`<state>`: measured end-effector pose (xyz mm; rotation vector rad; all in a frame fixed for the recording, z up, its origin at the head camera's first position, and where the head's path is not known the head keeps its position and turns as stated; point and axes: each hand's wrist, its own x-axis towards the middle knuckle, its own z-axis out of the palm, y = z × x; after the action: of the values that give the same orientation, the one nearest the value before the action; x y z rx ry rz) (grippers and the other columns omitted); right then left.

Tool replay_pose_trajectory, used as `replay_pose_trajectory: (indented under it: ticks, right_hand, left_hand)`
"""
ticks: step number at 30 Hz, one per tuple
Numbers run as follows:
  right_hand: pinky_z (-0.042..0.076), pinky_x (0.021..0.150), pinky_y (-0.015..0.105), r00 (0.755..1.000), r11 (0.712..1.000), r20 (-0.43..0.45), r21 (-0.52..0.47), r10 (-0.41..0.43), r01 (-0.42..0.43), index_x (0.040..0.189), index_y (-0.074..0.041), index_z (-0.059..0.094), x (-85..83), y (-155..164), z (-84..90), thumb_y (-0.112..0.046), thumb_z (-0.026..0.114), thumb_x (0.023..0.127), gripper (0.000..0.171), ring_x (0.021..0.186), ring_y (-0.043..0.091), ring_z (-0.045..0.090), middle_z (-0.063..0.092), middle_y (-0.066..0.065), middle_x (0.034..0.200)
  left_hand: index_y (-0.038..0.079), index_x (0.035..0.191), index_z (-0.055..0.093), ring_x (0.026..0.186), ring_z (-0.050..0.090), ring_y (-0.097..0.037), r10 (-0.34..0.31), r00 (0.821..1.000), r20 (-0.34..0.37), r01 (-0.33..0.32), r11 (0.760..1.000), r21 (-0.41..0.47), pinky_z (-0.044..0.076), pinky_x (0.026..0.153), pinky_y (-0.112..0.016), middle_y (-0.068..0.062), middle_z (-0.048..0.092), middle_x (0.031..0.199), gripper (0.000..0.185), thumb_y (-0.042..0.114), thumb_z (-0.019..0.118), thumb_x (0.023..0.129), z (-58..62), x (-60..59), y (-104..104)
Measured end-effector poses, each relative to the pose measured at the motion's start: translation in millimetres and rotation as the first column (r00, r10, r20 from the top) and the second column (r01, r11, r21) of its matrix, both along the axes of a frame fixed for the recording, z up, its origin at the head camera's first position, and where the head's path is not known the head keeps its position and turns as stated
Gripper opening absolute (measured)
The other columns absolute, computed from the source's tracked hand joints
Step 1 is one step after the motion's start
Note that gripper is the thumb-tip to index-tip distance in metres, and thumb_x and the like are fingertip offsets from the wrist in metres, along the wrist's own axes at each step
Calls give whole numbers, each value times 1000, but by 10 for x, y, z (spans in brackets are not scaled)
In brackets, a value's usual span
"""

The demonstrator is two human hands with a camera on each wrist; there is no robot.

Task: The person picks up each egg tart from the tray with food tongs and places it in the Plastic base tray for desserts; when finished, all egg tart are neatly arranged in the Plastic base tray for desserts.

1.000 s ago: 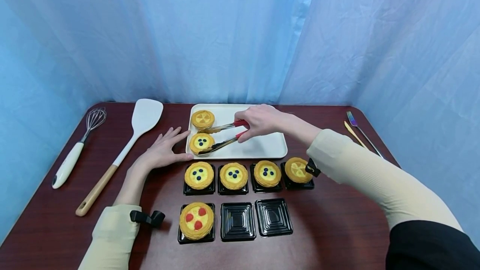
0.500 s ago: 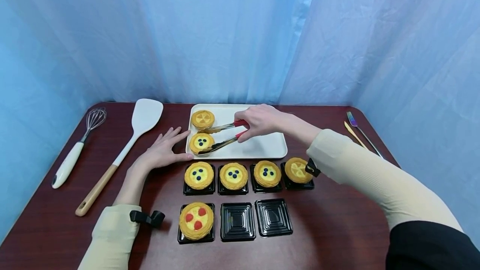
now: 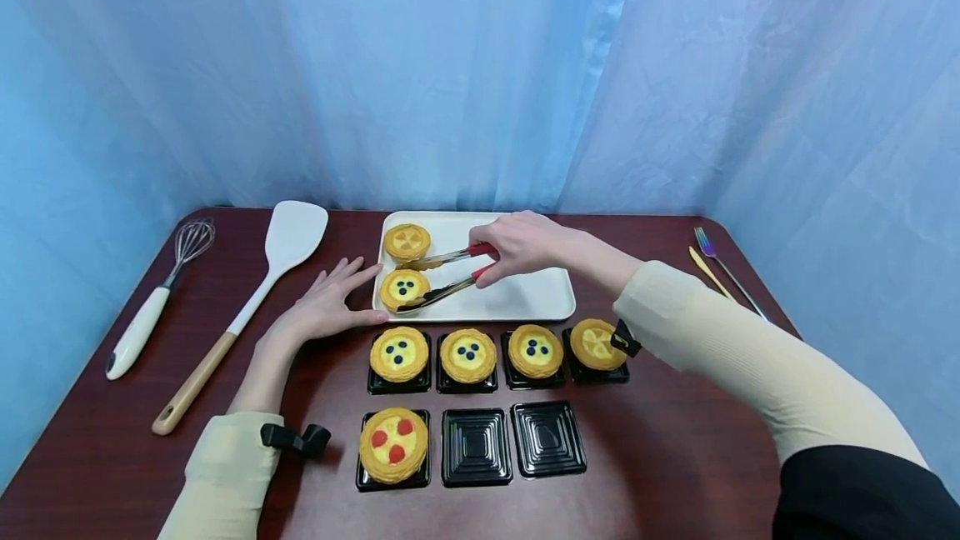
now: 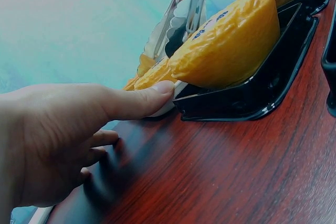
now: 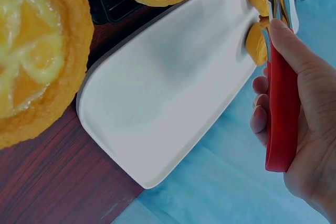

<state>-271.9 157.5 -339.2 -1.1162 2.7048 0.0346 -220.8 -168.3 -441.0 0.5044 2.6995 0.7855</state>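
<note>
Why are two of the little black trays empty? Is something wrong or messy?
Nothing is spilled or broken. The two empty black cups just have no tart yet. Two tarts remain on the white tray, and the right hand holds tongs around the blueberry tart.

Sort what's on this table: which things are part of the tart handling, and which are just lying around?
In use: right hand gripping red-handled tongs around the blueberry tart on the white tray; left hand touching the tray's edge; two empty black cups.

Idle: whisk, spatula, fork, knife.
</note>
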Motion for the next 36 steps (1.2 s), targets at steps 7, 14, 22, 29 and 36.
replay_pose_trajectory:
  ticks: [7, 14, 22, 29, 36]
  right_hand:
    - [37, 59, 29, 1000, 1000, -2, -4, 4, -4, 109, -17, 65, -13, 3, 2, -57, 79, 85, 48, 64, 13, 49, 58, -4, 76]
    - [38, 59, 28, 1000, 1000, -1, -3, 3, -3, 109, -19, 64, -19, 15, 20, -57, 78, 85, 47, 65, 13, 50, 59, -4, 77]
    - [38, 58, 29, 1000, 1000, -13, -17, -11, 11, 114, -19, 66, 62, 116, 278, -56, 77, 87, 47, 63, 14, 50, 60, -3, 77]
    - [41, 59, 29, 998, 999, -64, -34, 16, -18, 113, -21, 67, 293, 325, 551, -55, 79, 85, 45, 64, 12, 51, 62, -6, 79]
    - [38, 55, 24, 991, 994, -121, -79, 59, -69, 108, -26, 68, 695, 630, 637, -53, 82, 83, 39, 61, 3, 46, 59, -12, 76]
  left_hand:
    - [16, 163, 32, 161, 4, -46, -1, 1000, -7, 1, 1000, 2, 1, 129, -67, -26, 16, 171, 91, 53, 73, 91, 7, -4, -4]
    - [16, 163, 32, 161, 4, -46, -4, 1000, -5, 4, 1000, 5, 1, 129, -66, -26, 16, 171, 90, 53, 72, 92, 20, -4, -1]
    - [18, 164, 30, 161, 2, -45, -3, 1000, 2, 3, 1000, 0, 0, 129, -66, -25, 15, 172, 92, 55, 72, 91, 20, -12, 15]
    - [17, 164, 30, 161, 2, -45, -10, 1000, -7, 10, 1000, 4, 0, 129, -66, -26, 15, 171, 91, 54, 72, 92, 12, -34, 3]
    - [16, 164, 31, 161, 3, -46, -1, 1000, 6, 1, 1000, -3, 1, 129, -66, -26, 15, 171, 93, 55, 73, 91, 12, -32, -7]
